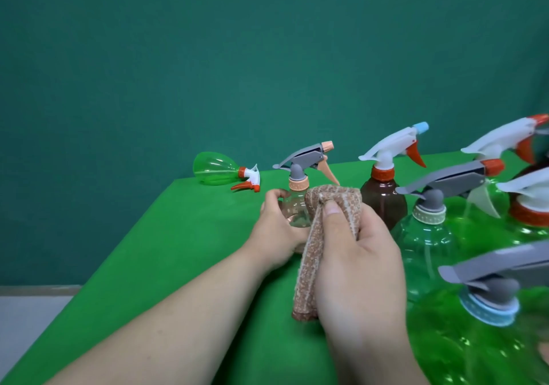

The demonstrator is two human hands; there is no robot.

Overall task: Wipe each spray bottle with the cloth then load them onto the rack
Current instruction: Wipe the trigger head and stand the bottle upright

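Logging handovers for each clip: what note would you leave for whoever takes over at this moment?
Left hand grips the small clear bottle upright. Right hand holds the brown cloth against it. One green bottle lies on its side at the far edge of the table; a brown bottle and several green bottles stand at right. No rack in view; none visibly loaded. Left: finish this wipe, do the others, load all.

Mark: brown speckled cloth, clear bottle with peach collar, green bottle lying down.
brown speckled cloth [344, 199]: head view, top fold.
clear bottle with peach collar [297, 209]: head view, body.
green bottle lying down [212, 172]: head view, body.
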